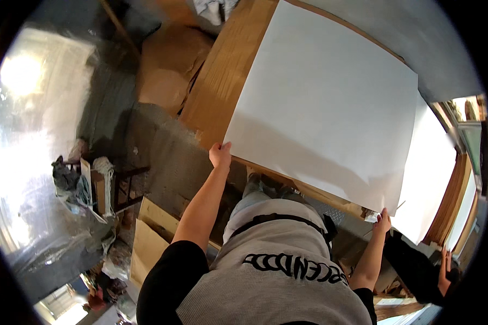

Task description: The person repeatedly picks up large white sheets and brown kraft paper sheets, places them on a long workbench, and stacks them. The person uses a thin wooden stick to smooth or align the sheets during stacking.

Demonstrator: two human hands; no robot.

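A large white sheet (325,103), smooth like paper or thin board, lies over a wooden table (230,70). Its near left corner is pinched by my left hand (220,155), which is closed at the table's edge. At the near right corner my right hand (383,221) is also closed on the sheet, thumb and fingers gripping its edge. That corner reaches out past the table's near edge. A second white sheet (425,168) shows beyond the right side, partly covered by the first one.
At the lower right are another person's hand (445,268) and dark sleeve. Wooden frames (450,203) stand along the right. Brown cardboard (173,67) lies left of the table, and a rack with cloths (97,184) stands farther left. Flat boards (149,244) rest near my left arm.
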